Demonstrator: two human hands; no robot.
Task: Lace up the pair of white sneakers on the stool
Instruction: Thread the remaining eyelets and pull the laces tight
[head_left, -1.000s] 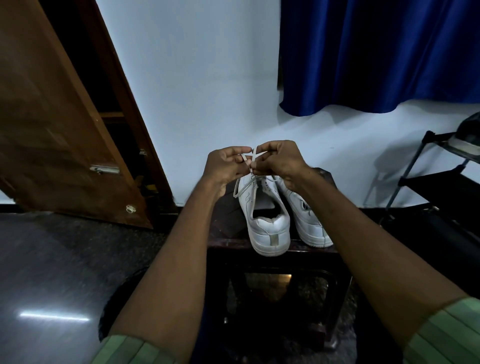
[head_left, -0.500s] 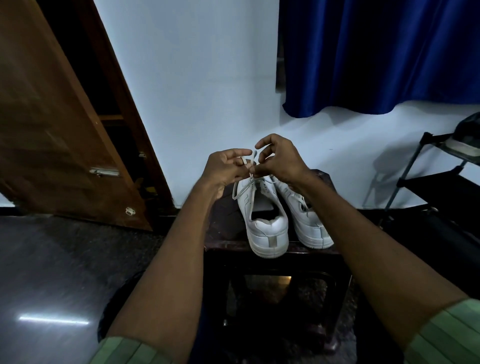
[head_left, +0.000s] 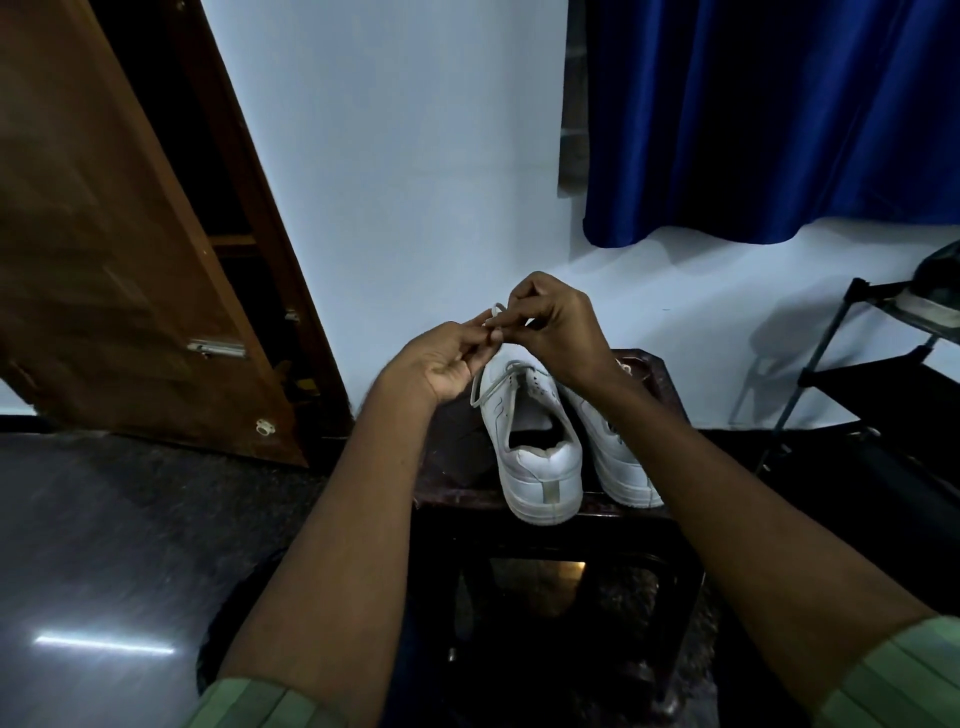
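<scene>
Two white sneakers stand side by side, heels toward me, on a dark brown stool (head_left: 452, 462). The left sneaker (head_left: 535, 447) is in full view; my right forearm covers part of the right sneaker (head_left: 618, 462). A white lace (head_left: 485, 387) runs up from the left sneaker's eyelets. My left hand (head_left: 441, 358) and my right hand (head_left: 550, 322) meet just above the shoe's front, each pinching the lace between fingertips. A small loop of lace shows above the fingers.
A brown wooden door (head_left: 104, 249) leans open at the left. A blue curtain (head_left: 769, 114) hangs on the white wall at the upper right. A black metal rack (head_left: 852, 384) stands at the right. Dark glossy floor lies at the left.
Both hands have risen a little above the left sneaker, and the lace is drawn up into a small loop between the fingertips. The shoes have not moved.
</scene>
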